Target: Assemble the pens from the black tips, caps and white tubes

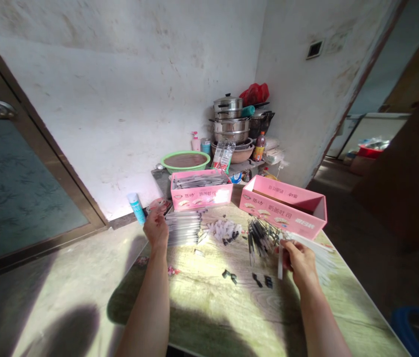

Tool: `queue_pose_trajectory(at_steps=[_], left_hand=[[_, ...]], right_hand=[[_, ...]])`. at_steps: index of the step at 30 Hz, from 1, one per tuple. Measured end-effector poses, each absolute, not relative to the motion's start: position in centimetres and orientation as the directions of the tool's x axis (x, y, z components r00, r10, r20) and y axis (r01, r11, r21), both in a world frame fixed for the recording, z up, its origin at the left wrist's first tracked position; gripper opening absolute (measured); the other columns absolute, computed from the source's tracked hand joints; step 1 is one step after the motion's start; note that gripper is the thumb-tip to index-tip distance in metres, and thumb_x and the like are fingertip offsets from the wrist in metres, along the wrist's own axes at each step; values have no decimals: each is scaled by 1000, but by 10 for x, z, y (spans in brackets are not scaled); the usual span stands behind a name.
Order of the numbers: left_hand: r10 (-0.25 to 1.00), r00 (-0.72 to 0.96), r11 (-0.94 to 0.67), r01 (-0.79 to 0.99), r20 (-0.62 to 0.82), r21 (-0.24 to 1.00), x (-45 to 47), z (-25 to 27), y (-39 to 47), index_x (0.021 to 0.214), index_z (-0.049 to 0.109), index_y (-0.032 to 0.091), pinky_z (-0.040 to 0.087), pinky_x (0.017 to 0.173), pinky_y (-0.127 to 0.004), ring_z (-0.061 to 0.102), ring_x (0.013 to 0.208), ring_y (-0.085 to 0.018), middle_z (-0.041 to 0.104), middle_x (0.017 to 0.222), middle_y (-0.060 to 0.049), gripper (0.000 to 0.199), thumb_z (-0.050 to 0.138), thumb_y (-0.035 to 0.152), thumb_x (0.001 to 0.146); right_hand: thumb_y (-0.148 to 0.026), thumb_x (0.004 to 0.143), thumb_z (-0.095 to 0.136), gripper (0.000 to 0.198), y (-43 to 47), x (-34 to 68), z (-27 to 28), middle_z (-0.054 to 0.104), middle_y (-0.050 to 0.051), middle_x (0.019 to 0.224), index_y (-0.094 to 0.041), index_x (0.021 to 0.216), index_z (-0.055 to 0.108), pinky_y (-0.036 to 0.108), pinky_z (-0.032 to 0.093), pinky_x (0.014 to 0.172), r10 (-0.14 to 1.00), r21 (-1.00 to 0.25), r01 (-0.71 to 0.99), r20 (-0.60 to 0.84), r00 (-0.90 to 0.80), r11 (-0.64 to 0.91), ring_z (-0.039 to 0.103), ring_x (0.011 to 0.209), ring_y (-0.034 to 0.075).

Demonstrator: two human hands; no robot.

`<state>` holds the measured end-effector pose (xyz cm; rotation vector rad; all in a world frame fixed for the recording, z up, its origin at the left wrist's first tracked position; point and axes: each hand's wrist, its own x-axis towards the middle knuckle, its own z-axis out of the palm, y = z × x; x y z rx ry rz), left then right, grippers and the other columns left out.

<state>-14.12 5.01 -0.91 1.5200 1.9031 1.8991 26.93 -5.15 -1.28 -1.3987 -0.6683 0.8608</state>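
My right hand (298, 260) pinches a whitish translucent pen barrel (280, 263), held upright at the table's right. Under and beyond that hand lies a fan of pale barrels (324, 260). To its left is a loose heap of thin dark pen refills (259, 238). My left hand (156, 227) is at the left end of a row of clear pens (184, 228), its fingers drawn together; what they hold, if anything, is not clear. Between the hands sit a pile of small white parts (224, 229) and several small black caps (229, 275).
A pink box (202, 196) full of pens stands at the back, beside another pink box (283, 206). Behind are a green basin (185, 161), stacked steel pots (229, 121) and a bottle (259, 146). A blue-white can (137, 208) stands left of the table (202, 307).
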Motion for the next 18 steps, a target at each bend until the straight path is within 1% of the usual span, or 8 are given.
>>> queue_pose_trajectory(at_steps=[2, 4, 6, 8, 11, 13, 16, 18], left_hand=[[682, -466, -295, 530, 563, 795, -119, -4, 46, 104, 73, 17, 58, 81, -32, 73, 101, -23, 78, 109, -8, 25, 53, 14, 90], [735, -361, -364, 504, 574, 783, -89, 1, 38, 103, 74, 19, 58, 79, -31, 73, 97, -22, 78, 108, -8, 23, 57, 16, 88], [809, -210, -400, 488, 549, 776, -58, 5, 27, 103, 75, 20, 57, 78, -29, 72, 89, -20, 78, 101, -6, 21, 61, 18, 88], [859, 26, -458, 486, 512, 744, -32, 6, 15, 102, 77, 20, 57, 76, -28, 71, 83, -18, 77, 99, -6, 20, 62, 16, 89], [849, 298, -528, 507, 436, 681, -7, 2, 2, 100, 79, 20, 57, 83, -31, 71, 83, -19, 77, 96, -6, 19, 63, 14, 90], [830, 409, -553, 521, 378, 650, 1, -3, -3, 102, 80, 20, 58, 87, -33, 72, 86, -20, 77, 97, -7, 20, 64, 14, 91], [770, 545, -610, 479, 330, 631, 11, -9, -8, 113, 80, 21, 58, 94, -36, 72, 97, -22, 76, 107, -9, 25, 61, 19, 95], [693, 643, -670, 408, 326, 620, 19, -11, -12, 119, 79, 22, 56, 101, -37, 70, 108, -24, 75, 117, -10, 28, 60, 23, 98]], right_hand=[[-45, 59, 80, 32, -52, 265, -11, 62, 4, 47, -20, 59, 61, 24, 21, 31, 855, -984, -179, -101, 509, -9, 41, 30, 11], [-46, 60, 83, 35, -52, 262, -11, 63, 4, 48, -19, 60, 62, 23, 20, 30, 872, -975, -223, -99, 480, 12, 41, 29, 10], [-46, 60, 87, 36, -51, 259, -13, 67, 6, 52, -18, 62, 64, 23, 23, 30, 889, -965, -260, -89, 449, 35, 44, 30, 11], [-43, 57, 90, 36, -50, 258, -14, 72, 8, 59, -16, 65, 67, 22, 27, 30, 900, -955, -292, -82, 428, 52, 49, 32, 12], [-39, 53, 91, 35, -48, 258, -16, 74, 9, 63, -16, 68, 70, 22, 30, 31, 890, -946, -314, -71, 450, 84, 53, 35, 13], [-38, 52, 91, 34, -47, 259, -16, 72, 8, 59, -16, 65, 69, 22, 31, 31, 864, -942, -316, -63, 500, 114, 53, 35, 14], [-38, 50, 90, 34, -46, 259, -16, 70, 6, 55, -17, 63, 67, 22, 31, 30, 827, -939, -315, -63, 558, 141, 52, 34, 14], [-38, 50, 90, 34, -46, 258, -15, 70, 6, 55, -17, 64, 67, 22, 30, 30, 825, -939, -313, -64, 562, 140, 52, 34, 13]])
